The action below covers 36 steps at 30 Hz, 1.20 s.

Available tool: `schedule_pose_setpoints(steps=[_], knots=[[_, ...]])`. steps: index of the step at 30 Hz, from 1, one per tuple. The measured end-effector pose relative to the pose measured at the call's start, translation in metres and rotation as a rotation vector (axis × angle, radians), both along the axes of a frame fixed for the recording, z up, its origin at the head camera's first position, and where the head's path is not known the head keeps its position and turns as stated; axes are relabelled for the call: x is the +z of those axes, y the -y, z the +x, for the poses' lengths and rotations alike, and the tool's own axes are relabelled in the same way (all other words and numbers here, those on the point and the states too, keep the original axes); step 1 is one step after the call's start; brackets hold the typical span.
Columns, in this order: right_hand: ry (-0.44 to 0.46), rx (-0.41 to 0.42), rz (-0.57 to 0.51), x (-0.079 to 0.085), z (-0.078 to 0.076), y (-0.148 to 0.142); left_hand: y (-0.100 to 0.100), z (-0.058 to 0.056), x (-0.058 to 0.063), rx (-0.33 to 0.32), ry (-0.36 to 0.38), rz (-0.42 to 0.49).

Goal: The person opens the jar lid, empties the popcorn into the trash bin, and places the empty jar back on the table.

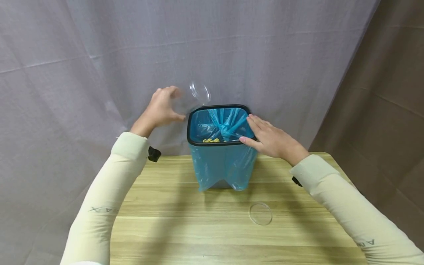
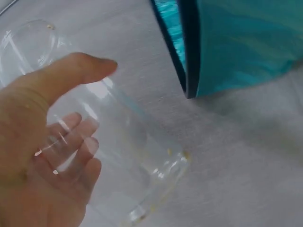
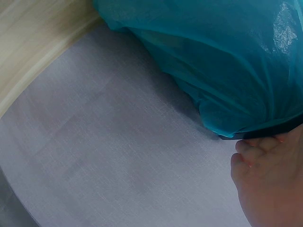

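In the head view my left hand [image 1: 163, 106] grips a clear, see-through jar [image 1: 200, 94], which lies tilted at the back left of the bin's rim. Its wall shows my fingers through it in the left wrist view, and small yellowish crumbs [image 2: 187, 155] cling near one end. My right hand [image 1: 269, 138] rests against the right front corner of the trash bin [image 1: 221, 144], thumb at the front rim and fingers extended along the side. A blue bag [image 1: 225, 162] lines the bin and hangs over its outside. Yellow pieces [image 1: 211, 140] lie inside.
A clear round disc or ring [image 1: 260, 214] lies on the wooden table [image 1: 185, 228], in front of the bin and to its right. Behind the table hangs a grey curtain [image 1: 232, 48], close to the bin's back. Browner cloth [image 1: 381, 110] hangs at the right.
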State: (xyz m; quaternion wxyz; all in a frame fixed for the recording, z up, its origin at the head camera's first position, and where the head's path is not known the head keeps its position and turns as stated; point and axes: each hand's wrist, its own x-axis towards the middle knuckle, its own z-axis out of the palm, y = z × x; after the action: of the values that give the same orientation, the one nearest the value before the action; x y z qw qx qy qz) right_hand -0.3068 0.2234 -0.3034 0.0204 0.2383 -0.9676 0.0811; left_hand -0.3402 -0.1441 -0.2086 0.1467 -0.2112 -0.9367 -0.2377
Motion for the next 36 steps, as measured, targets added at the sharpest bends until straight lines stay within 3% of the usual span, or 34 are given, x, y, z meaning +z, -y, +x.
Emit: schedule_pose_setpoints(steps=[9,18,26,36], knots=[[0.003,-0.005,-0.002,0.002,0.0,0.001,0.025,0.011,-0.004,-0.011,0.171,0.364],[0.011,-0.006,0.0,0.003,0.0,0.0,0.044,0.019,-0.02,-0.021,0.251,0.608],[0.022,-0.006,-0.003,0.002,-0.001,-0.003,0.059,0.02,-0.053,0.017,0.248,0.699],[0.025,-0.007,-0.008,0.002,0.0,-0.004,0.067,0.023,-0.114,-0.001,0.222,0.846]])
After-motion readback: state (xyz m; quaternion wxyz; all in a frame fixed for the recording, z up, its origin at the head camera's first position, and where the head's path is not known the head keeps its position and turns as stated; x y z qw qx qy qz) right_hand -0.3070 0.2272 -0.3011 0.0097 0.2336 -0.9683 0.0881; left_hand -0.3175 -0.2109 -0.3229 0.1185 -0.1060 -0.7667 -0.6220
